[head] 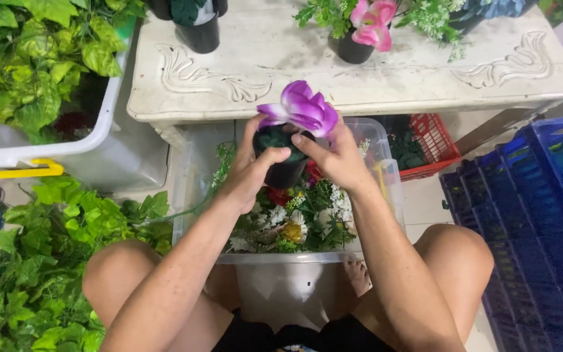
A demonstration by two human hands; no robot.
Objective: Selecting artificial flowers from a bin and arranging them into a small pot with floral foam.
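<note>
1. Holding a small black pot (284,171) between both hands, we sit with our knees apart above a clear plastic bin (386,163) of mixed artificial flowers.
2. At far left, leafy green vines (53,261) spill across the floor, and more fill a white tub (102,127) above them.
3. Our left hand (250,171) wraps the pot's side, its grip closed firmly around the black wall with the thumb lying over the rim.
4. The pot is raised just above the bin, in front of the white carved worktop (262,58). It is already filled with dark green foam, and a purple flower (301,111) stands at its top, so the planting looks largely done; we judge that only the seating or straightening of the bloom is left.
5. Our right hand (337,156) has its grip closed too, fingers pinching at the base of the flower and pressing against the pot's rim.
6. On the worktop, 1 finished pot with a pink flower (373,26) stands among other dark pots.
7. At right lie a red basket (434,143) and blue crates (529,221).
</note>
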